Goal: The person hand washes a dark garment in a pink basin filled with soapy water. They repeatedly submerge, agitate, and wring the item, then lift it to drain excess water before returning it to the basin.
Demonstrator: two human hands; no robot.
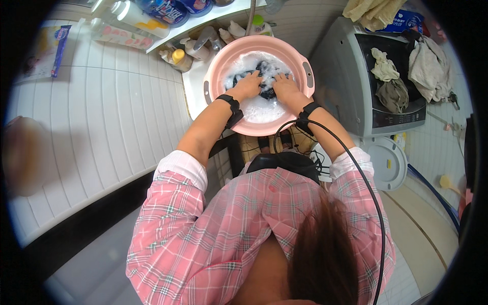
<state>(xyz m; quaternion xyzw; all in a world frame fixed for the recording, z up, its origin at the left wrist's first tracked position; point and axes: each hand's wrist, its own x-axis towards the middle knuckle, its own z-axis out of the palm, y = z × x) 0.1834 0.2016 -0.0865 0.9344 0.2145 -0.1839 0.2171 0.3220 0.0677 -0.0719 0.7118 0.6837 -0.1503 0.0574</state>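
A round pink plastic basin holds white suds and a wet dark cloth. My left hand rests palm down on the cloth at the left, its fingers pointing toward the middle of the basin. On the other side, my right hand reaches over the near rim, fingertips sunk in foam beside the same cloth. Foam and fabric hide the fingertips of both hands, so their grip does not show. Part of the dark cloth lies uncovered between the hands.
The basin sits over a white washbasin with a metal faucet and several bottles behind. Overhead left is a bottle-laden shelf. Right stands a washing machine with cloths on top. A black cable crosses my right arm.
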